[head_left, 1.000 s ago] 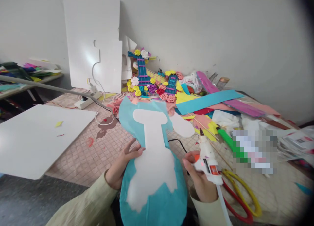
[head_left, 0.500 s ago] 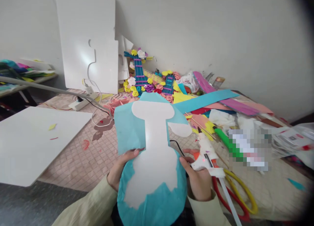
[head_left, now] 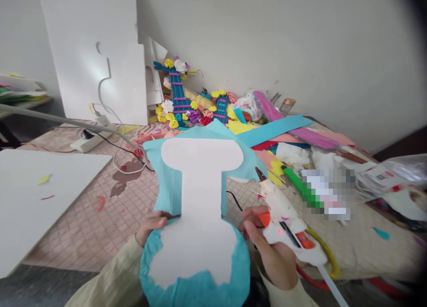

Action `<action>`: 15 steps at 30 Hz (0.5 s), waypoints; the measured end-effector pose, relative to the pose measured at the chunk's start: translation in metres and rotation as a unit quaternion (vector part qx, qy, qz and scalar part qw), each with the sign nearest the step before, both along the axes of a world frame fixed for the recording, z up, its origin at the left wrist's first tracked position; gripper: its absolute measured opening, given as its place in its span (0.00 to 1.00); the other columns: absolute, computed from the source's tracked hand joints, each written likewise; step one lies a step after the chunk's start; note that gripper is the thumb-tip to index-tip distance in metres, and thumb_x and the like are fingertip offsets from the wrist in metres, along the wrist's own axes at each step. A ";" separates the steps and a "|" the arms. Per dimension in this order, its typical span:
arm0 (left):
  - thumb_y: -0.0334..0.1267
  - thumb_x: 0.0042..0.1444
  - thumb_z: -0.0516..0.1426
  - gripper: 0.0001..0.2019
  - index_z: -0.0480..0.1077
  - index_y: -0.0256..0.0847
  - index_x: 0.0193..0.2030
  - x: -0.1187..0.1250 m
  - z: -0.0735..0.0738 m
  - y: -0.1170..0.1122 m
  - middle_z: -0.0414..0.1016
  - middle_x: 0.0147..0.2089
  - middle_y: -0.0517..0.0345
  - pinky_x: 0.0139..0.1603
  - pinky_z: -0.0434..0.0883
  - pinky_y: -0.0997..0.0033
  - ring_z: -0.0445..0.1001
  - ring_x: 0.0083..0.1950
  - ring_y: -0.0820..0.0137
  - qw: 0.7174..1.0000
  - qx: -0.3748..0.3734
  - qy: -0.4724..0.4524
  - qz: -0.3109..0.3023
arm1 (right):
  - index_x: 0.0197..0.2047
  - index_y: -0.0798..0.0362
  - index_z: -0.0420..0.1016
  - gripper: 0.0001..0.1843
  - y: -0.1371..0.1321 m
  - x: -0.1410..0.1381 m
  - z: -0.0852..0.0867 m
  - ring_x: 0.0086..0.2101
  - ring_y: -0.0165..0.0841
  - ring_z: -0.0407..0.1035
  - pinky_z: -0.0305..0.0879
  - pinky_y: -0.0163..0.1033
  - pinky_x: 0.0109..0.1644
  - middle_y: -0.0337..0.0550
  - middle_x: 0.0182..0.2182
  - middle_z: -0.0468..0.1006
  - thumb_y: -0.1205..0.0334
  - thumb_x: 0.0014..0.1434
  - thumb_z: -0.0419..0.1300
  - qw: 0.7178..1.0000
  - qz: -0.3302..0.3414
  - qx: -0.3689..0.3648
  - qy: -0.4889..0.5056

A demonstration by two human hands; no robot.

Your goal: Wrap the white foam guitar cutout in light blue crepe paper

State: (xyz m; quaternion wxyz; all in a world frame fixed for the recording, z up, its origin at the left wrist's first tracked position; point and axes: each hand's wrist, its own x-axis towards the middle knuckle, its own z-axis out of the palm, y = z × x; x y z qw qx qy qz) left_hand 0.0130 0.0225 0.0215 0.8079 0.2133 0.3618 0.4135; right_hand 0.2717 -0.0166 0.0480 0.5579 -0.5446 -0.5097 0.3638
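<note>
Steadying the white guitar-shaped board and turquoise paper over the near edge of the grid-patterned table, your left hand pinches one side while your right hand grips the white plastic glue gun, presumably nozzle-forward for safety.

A bare left hand, thumb extended rightward, grips at lower left of centre; a bare right hand curls its fingers at lower right, pale khaki fabric sleeves slanting from the bottom edge.

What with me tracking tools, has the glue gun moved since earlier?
Yes: the glue gun has swung its rear end rightward, covering more of the scissors.
</note>
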 end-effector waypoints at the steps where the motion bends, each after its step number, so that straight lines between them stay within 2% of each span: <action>1: 0.34 0.34 0.66 0.10 0.77 0.36 0.28 0.001 0.001 0.000 0.79 0.26 0.57 0.28 0.69 0.74 0.76 0.26 0.66 0.999 0.018 -0.011 -0.026 | 0.37 0.51 0.67 0.10 -0.002 -0.004 0.002 0.25 0.30 0.70 0.69 0.37 0.29 0.39 0.30 0.75 0.58 0.52 0.60 1.000 -0.019 0.001 0.020; 4: 0.31 0.32 0.66 0.15 0.77 0.34 0.33 0.009 0.007 0.001 0.79 0.24 0.54 0.26 0.69 0.72 0.77 0.26 0.63 0.995 0.036 -0.010 -0.088 | 0.38 0.50 0.65 0.12 -0.008 -0.013 0.004 0.26 0.30 0.70 0.70 0.35 0.29 0.39 0.31 0.75 0.63 0.50 0.62 0.997 -0.051 0.036 0.049; 7: 0.31 0.35 0.65 0.21 0.76 0.34 0.41 0.017 0.010 -0.001 0.80 0.29 0.52 0.34 0.72 0.66 0.78 0.32 0.58 0.994 0.003 0.007 -0.108 | 0.39 0.48 0.65 0.16 -0.016 -0.018 0.000 0.28 0.30 0.72 0.71 0.34 0.32 0.37 0.31 0.74 0.68 0.48 0.63 0.994 -0.019 0.097 0.047; 9: 0.31 0.36 0.65 0.25 0.73 0.35 0.47 0.019 0.011 -0.002 0.80 0.33 0.51 0.40 0.72 0.62 0.77 0.37 0.56 0.994 -0.006 0.018 -0.108 | 0.39 0.46 0.66 0.17 -0.021 -0.021 -0.004 0.28 0.29 0.71 0.70 0.34 0.32 0.35 0.30 0.73 0.70 0.47 0.63 0.991 -0.028 0.117 0.064; 12: 0.30 0.38 0.63 0.26 0.72 0.33 0.49 0.017 0.010 0.000 0.80 0.35 0.48 0.42 0.72 0.60 0.77 0.40 0.54 0.991 -0.010 0.031 -0.127 | 0.35 0.46 0.66 0.15 -0.023 -0.024 -0.008 0.26 0.29 0.71 0.70 0.35 0.31 0.33 0.26 0.70 0.73 0.46 0.62 0.989 -0.049 0.125 0.068; 15: 0.30 0.38 0.63 0.26 0.72 0.33 0.49 0.012 0.009 0.004 0.80 0.37 0.47 0.44 0.71 0.58 0.76 0.41 0.52 0.987 -0.009 0.013 -0.160 | 0.30 0.48 0.65 0.12 -0.019 -0.026 -0.009 0.24 0.29 0.70 0.70 0.36 0.30 0.33 0.23 0.71 0.74 0.46 0.60 0.992 -0.045 0.118 0.019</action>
